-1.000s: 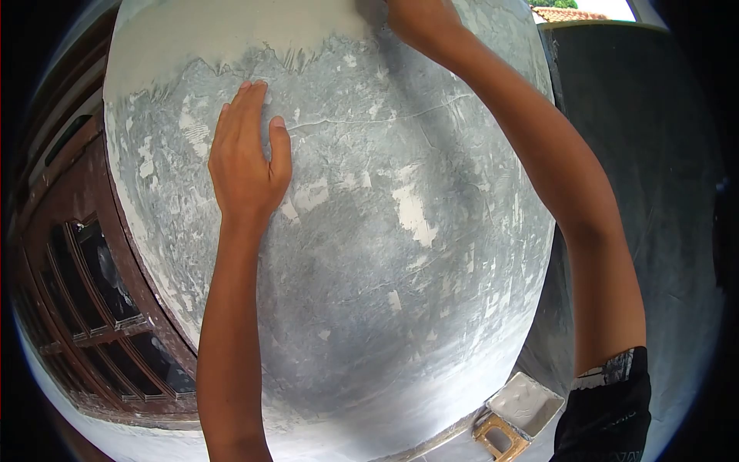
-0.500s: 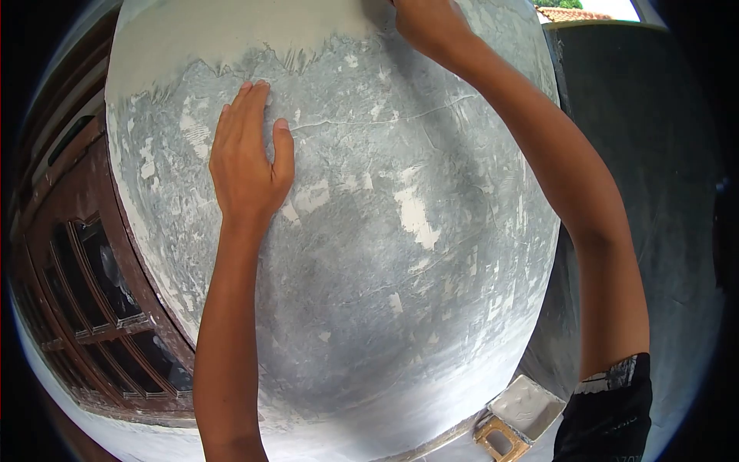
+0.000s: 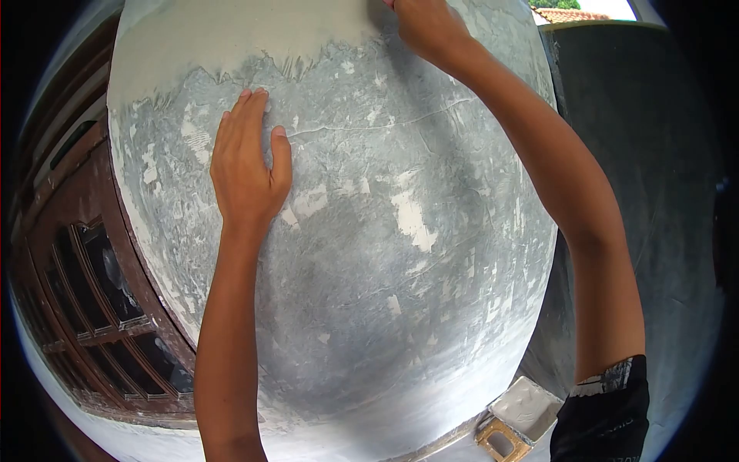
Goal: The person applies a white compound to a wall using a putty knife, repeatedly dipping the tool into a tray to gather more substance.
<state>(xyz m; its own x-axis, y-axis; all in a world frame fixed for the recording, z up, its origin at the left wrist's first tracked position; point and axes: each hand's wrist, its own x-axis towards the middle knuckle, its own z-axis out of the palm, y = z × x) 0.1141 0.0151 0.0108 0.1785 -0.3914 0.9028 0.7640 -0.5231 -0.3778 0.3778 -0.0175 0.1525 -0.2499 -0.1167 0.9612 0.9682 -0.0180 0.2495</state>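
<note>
My left hand (image 3: 250, 158) lies flat against the grey wall (image 3: 346, 254), fingers up and thumb apart, holding nothing. Its fingertips are just below the ragged lower edge of a smooth cream plaster coat (image 3: 231, 38). At the top edge of the view, my right hand (image 3: 433, 31) is closed against the upper wall. Its fingertips are mostly cut off by the frame, so what it grips cannot be made out. A dark shadow falls on the wall beside and below it. White patches and a thin crack mark the bare grey surface.
A tray of pale plaster paste (image 3: 526, 408) stands at the lower right, touching a yellowish frame-like piece (image 3: 502, 443) with an opening. To the left is a brown wooden window frame (image 3: 100, 308) with glass panes. A dark panel (image 3: 639, 138) stands on the right.
The view has shifted slightly, with the plaster edge a little lower in it. Both hands keep nearly the same pose; my left hand stays on the wall.
</note>
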